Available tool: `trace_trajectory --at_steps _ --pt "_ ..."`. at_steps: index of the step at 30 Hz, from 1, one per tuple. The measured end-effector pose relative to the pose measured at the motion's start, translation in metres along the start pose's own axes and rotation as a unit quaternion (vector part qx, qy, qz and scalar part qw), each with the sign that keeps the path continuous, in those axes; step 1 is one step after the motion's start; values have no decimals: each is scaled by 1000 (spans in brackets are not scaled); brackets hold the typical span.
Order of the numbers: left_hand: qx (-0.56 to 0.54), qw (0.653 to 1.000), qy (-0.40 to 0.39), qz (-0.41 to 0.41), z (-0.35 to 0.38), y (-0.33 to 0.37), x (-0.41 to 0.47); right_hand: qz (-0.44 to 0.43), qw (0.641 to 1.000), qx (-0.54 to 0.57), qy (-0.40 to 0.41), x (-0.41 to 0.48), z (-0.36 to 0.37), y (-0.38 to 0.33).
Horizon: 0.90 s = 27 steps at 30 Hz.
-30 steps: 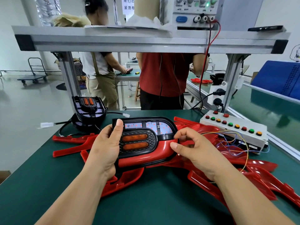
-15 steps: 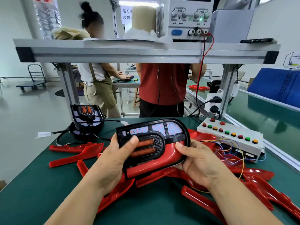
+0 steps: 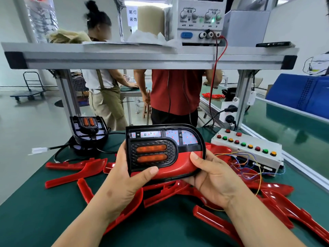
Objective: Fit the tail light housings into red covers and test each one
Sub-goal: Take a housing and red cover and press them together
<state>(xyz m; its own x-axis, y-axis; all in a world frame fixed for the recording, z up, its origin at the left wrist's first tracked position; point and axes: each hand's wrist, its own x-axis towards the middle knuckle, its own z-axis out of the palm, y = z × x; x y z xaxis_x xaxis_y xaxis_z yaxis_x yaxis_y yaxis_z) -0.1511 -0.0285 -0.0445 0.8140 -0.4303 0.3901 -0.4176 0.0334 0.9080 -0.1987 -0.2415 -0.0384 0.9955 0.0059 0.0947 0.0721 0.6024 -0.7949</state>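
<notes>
Assembly looks early to us. We hold one black plastic tail light housing with two amber oval lenses [image 3: 154,154] up above the middle of the green-matted bench [image 3: 32,216]. A glossy red plastic cover [image 3: 178,169] already sits along its lower edge and wraps up its right end, so the fitting of this unit seems done or nearly so. Our left hand [image 3: 124,182] grips the housing's left end, thumb laid across the lower front where black meets red. Our right hand [image 3: 213,180] cups the right end from beneath, thumb pressing on the red cover. Both hands are closed round the piece, which is clear of the bench top.

Whether it has been tested we cannot tell. Small red dots show on the pale panels [image 3: 179,138] along the housing's top, but we see no lead running from it to the white box with red, green and amber push buttons [image 3: 249,148] at the bench's right edge. That box's thin coloured wires [image 3: 249,168] trail loose onto the mat.

What is left appears to be most of the job. A second black housing [image 3: 89,129] stands at the far left corner, with no red cover as far as we can see, and its black cable ends in a white plug [image 3: 39,150] near the left edge. Many loose red covers [image 3: 76,173] lie scattered across the middle and right of the bench beneath our hands.
</notes>
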Motion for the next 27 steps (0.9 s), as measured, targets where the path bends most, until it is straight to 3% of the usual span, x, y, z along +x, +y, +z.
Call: trace_trajectory --at_steps 7,19,27 --pt "-17 1000 -5 16 0 1 0 -2 999 11 -31 -1 -4 -2" --pt "-31 998 -3 48 -4 -5 7 -36 999 -25 -13 1 -3 -3" --pt "-138 983 -88 -78 -16 -3 6 -2 998 -52 34 7 0 -11"
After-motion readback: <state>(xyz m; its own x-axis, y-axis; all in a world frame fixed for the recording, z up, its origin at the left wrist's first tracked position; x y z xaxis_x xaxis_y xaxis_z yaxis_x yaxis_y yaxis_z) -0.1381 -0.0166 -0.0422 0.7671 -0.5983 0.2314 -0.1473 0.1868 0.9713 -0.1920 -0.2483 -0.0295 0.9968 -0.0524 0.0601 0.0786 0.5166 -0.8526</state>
